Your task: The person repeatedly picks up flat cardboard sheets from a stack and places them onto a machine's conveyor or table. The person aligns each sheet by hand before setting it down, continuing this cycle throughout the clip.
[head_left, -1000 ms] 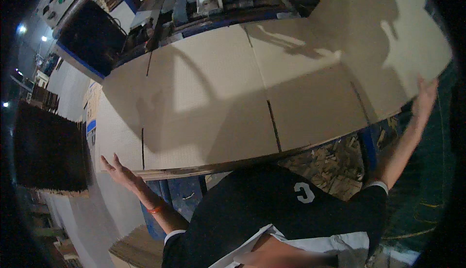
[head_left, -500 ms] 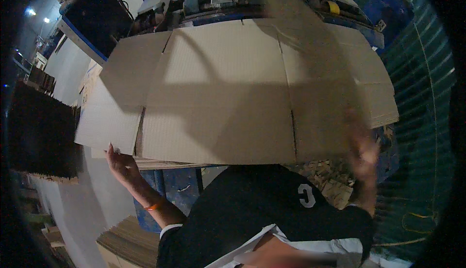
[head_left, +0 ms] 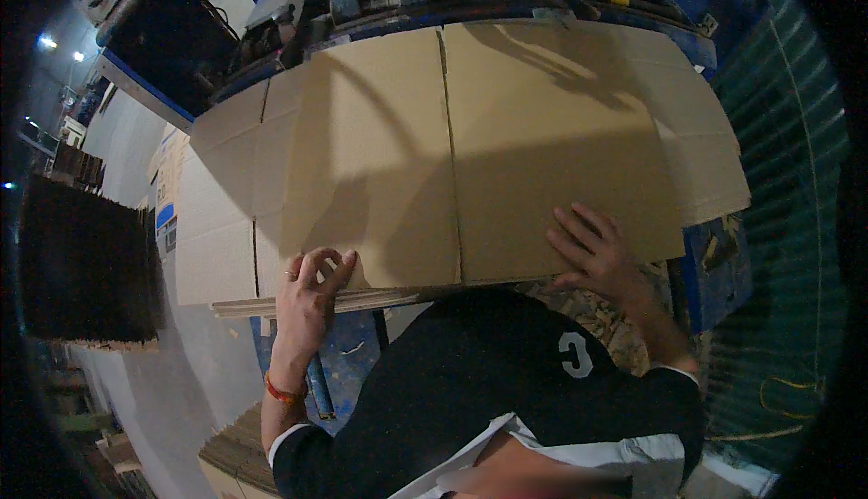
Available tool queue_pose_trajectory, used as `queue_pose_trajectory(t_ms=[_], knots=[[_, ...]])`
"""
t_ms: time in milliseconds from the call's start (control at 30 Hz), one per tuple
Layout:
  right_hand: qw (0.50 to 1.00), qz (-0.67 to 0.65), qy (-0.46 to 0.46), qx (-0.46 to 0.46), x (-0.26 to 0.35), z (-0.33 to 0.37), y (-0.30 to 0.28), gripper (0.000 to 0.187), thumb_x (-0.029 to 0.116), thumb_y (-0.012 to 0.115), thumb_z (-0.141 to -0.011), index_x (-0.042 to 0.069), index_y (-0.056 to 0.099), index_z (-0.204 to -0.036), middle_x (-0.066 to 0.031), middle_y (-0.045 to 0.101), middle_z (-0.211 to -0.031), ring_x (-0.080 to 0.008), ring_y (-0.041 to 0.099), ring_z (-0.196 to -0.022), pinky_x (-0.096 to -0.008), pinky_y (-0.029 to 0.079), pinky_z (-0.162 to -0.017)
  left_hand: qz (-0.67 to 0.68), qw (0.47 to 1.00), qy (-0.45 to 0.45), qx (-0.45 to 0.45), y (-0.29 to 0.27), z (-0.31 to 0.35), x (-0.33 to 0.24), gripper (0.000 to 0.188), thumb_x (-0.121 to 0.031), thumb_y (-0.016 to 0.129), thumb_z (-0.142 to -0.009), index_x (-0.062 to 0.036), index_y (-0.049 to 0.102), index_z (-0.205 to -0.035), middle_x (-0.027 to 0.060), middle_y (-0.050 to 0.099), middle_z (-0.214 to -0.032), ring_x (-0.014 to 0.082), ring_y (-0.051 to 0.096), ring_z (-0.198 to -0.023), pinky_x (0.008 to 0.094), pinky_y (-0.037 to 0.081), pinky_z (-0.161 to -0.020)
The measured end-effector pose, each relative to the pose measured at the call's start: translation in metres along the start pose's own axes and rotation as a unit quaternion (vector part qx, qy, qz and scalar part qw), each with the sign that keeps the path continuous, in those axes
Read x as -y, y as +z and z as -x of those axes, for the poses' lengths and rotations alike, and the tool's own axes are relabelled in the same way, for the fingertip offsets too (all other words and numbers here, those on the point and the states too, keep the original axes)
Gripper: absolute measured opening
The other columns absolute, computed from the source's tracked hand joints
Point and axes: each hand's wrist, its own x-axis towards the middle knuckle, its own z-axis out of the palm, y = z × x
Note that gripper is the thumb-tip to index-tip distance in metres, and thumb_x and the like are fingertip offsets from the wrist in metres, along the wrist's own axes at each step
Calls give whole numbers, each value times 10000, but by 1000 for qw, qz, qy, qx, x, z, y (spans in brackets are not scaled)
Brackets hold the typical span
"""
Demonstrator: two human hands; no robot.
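A brown cardboard sheet with a dark vertical crease lies over wider, paler cardboard. At the sheet's near left corner, the fingers of my left hand are curled on its edge. Part of the grip is hidden behind the fingers. My right hand rests flat near the right part of the near edge, fingers apart, palm down on the sheet. Beneath the near edge, more cardboard layers show as a thin stack.
A machine with rollers and belts stands beyond the far edge. Dark stacked cardboard is at the left, another stack lower down. Cardboard scraps lie below my right arm. A green corrugated wall runs along the right.
A blurred cardboard piece at the right has come down and now lies on top. My left hand has moved right from the pale flap's corner; my right hand has moved left onto the sheet.
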Motion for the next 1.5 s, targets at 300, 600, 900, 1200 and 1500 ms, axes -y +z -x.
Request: queue_pose_trajectory(t_ms=[300,600,900,1200,1500], knots=[[995,44,79,53,-83,5,-11,850,617,634,-605,148,456,-1292,-74,370,-1393,-300,334,-1269,-494,253,-1029,15,998,0,-56,20,-13,38,516,5,597,-720,-134,544,-1214,154,449,-1323,344,401,-1241,435,319,-1043],[990,36,119,64,-184,-80,3,813,635,611,-639,140,485,-1271,-106,406,-1353,-314,351,-1249,-444,264,-1041,135,980,-76,-123,33,-98,60,424,-39,535,-802,-105,552,-1220,165,458,-1314,328,430,-1221,401,297,-1054],[947,-11,321,6,-236,-141,45,595,583,619,-705,145,622,-1108,-111,497,-1228,-315,422,-1161,-479,339,-978,194,960,-40,-200,72,-192,113,411,-143,522,-836,-84,525,-1243,183,464,-1298,320,395,-1244,418,268,-1060],[957,-29,289,14,-176,-157,51,524,350,617,-780,160,498,-1254,-135,401,-1359,-320,421,-1199,-468,356,-954,57,978,16,-198,71,-167,119,631,-56,621,-759,3,354,-1328,202,399,-1331,357,375,-1232,414,300,-1031],[670,199,618,-359,-186,93,36,649,465,562,-801,-12,482,-1233,-212,461,-1285,-420,362,-1223,-488,236,-1033,-10,760,-578,-299,39,76,188,653,-384,598,-800,-66,392,-1332,178,495,-1272,328,496,-1133,412,370,-953]])
